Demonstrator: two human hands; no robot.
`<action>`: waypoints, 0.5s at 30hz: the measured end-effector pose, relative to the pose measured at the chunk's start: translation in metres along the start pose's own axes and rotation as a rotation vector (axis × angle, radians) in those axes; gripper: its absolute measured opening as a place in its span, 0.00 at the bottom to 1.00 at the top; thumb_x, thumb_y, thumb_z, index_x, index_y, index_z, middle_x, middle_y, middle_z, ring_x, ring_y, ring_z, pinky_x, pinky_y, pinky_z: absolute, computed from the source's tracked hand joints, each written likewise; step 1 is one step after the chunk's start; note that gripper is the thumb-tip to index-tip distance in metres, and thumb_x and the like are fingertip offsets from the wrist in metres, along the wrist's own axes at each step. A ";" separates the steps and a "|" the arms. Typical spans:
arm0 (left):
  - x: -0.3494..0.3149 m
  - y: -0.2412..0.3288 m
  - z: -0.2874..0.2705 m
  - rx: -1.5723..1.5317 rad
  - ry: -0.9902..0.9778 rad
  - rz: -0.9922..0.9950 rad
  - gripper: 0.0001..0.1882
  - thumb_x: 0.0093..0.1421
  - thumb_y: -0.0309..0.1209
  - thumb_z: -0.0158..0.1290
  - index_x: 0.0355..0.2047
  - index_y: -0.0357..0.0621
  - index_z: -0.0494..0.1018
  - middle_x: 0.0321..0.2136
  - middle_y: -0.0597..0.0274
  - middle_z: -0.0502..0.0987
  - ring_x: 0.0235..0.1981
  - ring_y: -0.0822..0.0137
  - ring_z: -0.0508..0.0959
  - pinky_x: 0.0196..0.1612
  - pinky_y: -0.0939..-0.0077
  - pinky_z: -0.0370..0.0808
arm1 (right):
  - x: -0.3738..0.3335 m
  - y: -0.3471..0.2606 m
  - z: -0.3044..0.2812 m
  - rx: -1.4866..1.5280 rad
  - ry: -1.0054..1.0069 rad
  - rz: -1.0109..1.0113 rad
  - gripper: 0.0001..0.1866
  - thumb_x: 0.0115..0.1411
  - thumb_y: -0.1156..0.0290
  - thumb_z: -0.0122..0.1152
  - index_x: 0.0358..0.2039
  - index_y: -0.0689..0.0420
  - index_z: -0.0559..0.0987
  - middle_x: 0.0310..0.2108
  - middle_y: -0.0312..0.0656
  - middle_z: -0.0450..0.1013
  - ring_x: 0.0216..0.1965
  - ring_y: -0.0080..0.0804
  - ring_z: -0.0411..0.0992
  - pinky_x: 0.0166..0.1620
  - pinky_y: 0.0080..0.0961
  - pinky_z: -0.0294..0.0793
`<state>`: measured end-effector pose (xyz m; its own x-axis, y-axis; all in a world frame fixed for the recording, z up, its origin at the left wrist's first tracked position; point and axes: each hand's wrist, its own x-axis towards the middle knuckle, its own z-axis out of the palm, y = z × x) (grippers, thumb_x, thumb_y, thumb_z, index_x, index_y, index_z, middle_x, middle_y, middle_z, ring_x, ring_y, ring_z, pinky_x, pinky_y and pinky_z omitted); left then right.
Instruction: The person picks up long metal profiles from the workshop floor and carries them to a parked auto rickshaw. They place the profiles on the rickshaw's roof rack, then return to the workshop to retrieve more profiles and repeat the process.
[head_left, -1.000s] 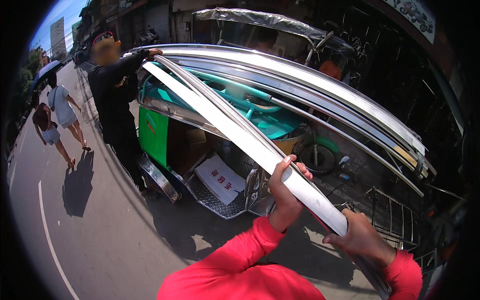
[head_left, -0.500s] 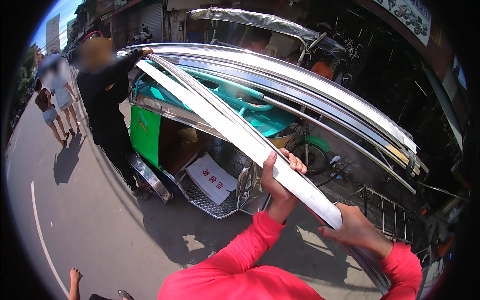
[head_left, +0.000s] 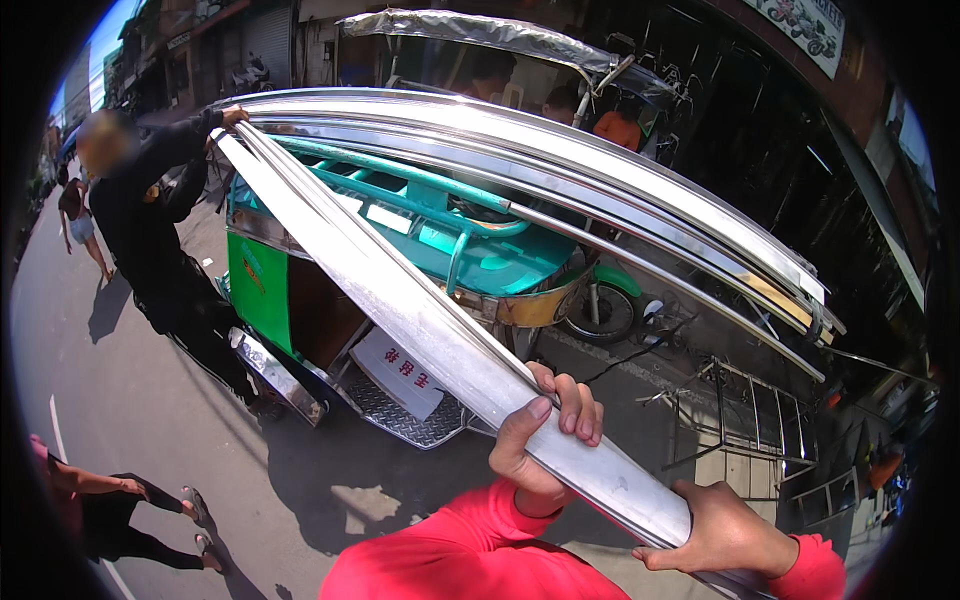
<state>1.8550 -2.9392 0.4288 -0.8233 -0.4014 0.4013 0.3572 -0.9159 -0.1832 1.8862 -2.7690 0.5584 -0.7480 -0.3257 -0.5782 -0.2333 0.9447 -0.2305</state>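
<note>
Sunlit asphalt street (head_left: 150, 440) spreads open to the left of the hands. Ahead of them a green three-wheeled cart (head_left: 420, 260) carries long metal strips (head_left: 600, 180). One strip (head_left: 420, 320) runs from a co-worker (head_left: 150, 230) back here, left hand (head_left: 545, 440) wrapped around it, right hand (head_left: 725, 535) closed on its near end.

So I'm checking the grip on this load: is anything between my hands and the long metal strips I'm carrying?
Nothing visible. The left hand wraps straight around the metal strips, and the right hand grips their near end bare. At the far end, a person in black holds them.
</note>
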 end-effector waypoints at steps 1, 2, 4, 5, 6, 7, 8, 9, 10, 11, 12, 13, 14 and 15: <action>-0.008 0.006 0.008 -0.008 0.002 0.009 0.13 0.57 0.31 0.46 0.40 0.39 0.62 0.21 0.58 0.64 0.23 0.64 0.68 0.28 0.70 0.69 | -0.013 -0.008 0.004 0.047 0.020 -0.046 0.40 0.40 0.47 0.73 0.37 0.75 0.74 0.25 0.57 0.77 0.31 0.47 0.80 0.38 0.33 0.78; -0.014 0.011 0.015 -0.035 -0.011 0.030 0.13 0.57 0.31 0.47 0.40 0.38 0.62 0.21 0.57 0.64 0.23 0.64 0.68 0.28 0.70 0.70 | -0.028 -0.018 0.008 0.034 0.025 -0.035 0.40 0.40 0.47 0.73 0.36 0.76 0.73 0.25 0.58 0.77 0.31 0.47 0.80 0.38 0.32 0.78; -0.029 0.021 0.030 -0.066 -0.048 0.045 0.14 0.56 0.32 0.46 0.39 0.37 0.63 0.21 0.56 0.65 0.23 0.64 0.68 0.28 0.69 0.70 | -0.060 -0.030 0.009 0.183 -0.203 0.100 0.43 0.49 0.50 0.69 0.55 0.66 0.63 0.50 0.59 0.66 0.53 0.52 0.65 0.56 0.36 0.64; -0.036 0.028 0.037 -0.067 -0.050 0.044 0.13 0.57 0.32 0.45 0.39 0.37 0.63 0.21 0.56 0.65 0.23 0.64 0.68 0.27 0.70 0.70 | -0.070 -0.034 0.013 0.260 -0.306 0.157 0.46 0.53 0.51 0.67 0.65 0.61 0.58 0.62 0.60 0.60 0.65 0.54 0.57 0.65 0.39 0.57; -0.045 0.036 0.044 -0.069 -0.038 0.042 0.13 0.57 0.32 0.45 0.39 0.37 0.63 0.21 0.56 0.65 0.23 0.64 0.68 0.27 0.70 0.70 | -0.077 -0.039 0.026 0.211 -0.153 0.048 0.42 0.49 0.50 0.69 0.55 0.66 0.62 0.50 0.60 0.66 0.53 0.52 0.65 0.56 0.37 0.64; -0.051 0.041 0.048 -0.068 -0.026 0.040 0.12 0.58 0.32 0.43 0.38 0.37 0.63 0.21 0.56 0.65 0.23 0.64 0.68 0.26 0.70 0.70 | -0.080 -0.044 0.041 0.162 -0.003 -0.055 0.40 0.45 0.50 0.71 0.44 0.71 0.66 0.38 0.61 0.71 0.41 0.49 0.72 0.46 0.35 0.71; -0.056 0.046 0.050 -0.032 0.004 0.033 0.11 0.58 0.33 0.44 0.37 0.38 0.64 0.19 0.58 0.65 0.22 0.65 0.67 0.25 0.72 0.69 | -0.083 -0.047 0.055 0.108 0.142 -0.151 0.38 0.40 0.49 0.73 0.33 0.76 0.71 0.26 0.61 0.76 0.29 0.47 0.80 0.36 0.32 0.79; -0.061 0.051 0.052 0.002 0.016 0.019 0.10 0.59 0.33 0.44 0.36 0.39 0.64 0.19 0.59 0.64 0.22 0.66 0.67 0.25 0.73 0.69 | -0.081 -0.046 0.064 -0.072 0.057 0.030 0.35 0.42 0.53 0.72 0.32 0.76 0.69 0.23 0.59 0.76 0.26 0.42 0.80 0.33 0.31 0.79; -0.067 0.055 0.054 0.022 0.036 0.016 0.10 0.59 0.34 0.44 0.35 0.40 0.65 0.18 0.61 0.63 0.21 0.68 0.66 0.25 0.74 0.68 | -0.084 -0.045 0.073 0.061 0.068 0.012 0.32 0.43 0.56 0.71 0.32 0.75 0.69 0.19 0.54 0.75 0.24 0.38 0.80 0.30 0.29 0.78; -0.072 0.057 0.055 0.054 0.094 0.010 0.11 0.59 0.36 0.45 0.33 0.41 0.65 0.17 0.62 0.62 0.20 0.69 0.65 0.24 0.75 0.67 | -0.086 -0.044 0.080 0.124 0.075 -0.020 0.31 0.44 0.57 0.71 0.32 0.75 0.70 0.18 0.52 0.75 0.23 0.37 0.79 0.29 0.29 0.78; -0.076 0.061 0.057 0.095 0.105 0.006 0.11 0.60 0.37 0.45 0.33 0.42 0.65 0.17 0.63 0.62 0.20 0.70 0.65 0.24 0.76 0.66 | -0.088 -0.044 0.086 0.168 0.058 0.005 0.30 0.44 0.58 0.70 0.33 0.75 0.70 0.17 0.51 0.75 0.22 0.35 0.79 0.28 0.28 0.77; -0.080 0.063 0.060 0.137 0.156 0.014 0.12 0.59 0.38 0.46 0.32 0.42 0.64 0.17 0.64 0.61 0.20 0.71 0.63 0.24 0.77 0.64 | -0.090 -0.045 0.092 0.144 0.102 -0.045 0.30 0.45 0.58 0.70 0.32 0.76 0.70 0.16 0.52 0.74 0.21 0.36 0.79 0.28 0.29 0.77; -0.085 0.065 0.063 0.185 0.212 0.012 0.13 0.58 0.39 0.47 0.31 0.42 0.64 0.17 0.65 0.60 0.19 0.71 0.62 0.23 0.78 0.63 | -0.092 -0.048 0.097 0.143 0.132 -0.088 0.30 0.45 0.58 0.69 0.32 0.76 0.70 0.15 0.53 0.74 0.20 0.38 0.79 0.27 0.30 0.78; -0.087 0.070 0.066 0.222 0.223 0.001 0.12 0.57 0.39 0.48 0.30 0.43 0.63 0.17 0.65 0.59 0.20 0.71 0.61 0.24 0.77 0.62 | -0.094 -0.053 0.102 0.146 0.153 -0.110 0.31 0.45 0.58 0.69 0.31 0.77 0.70 0.14 0.54 0.73 0.19 0.40 0.79 0.26 0.31 0.78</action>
<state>1.9808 -2.9685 0.4400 -0.8905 -0.4135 0.1895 0.4256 -0.9045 0.0264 2.0318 -2.7923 0.5450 -0.8115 -0.4060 -0.4203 -0.2345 0.8850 -0.4022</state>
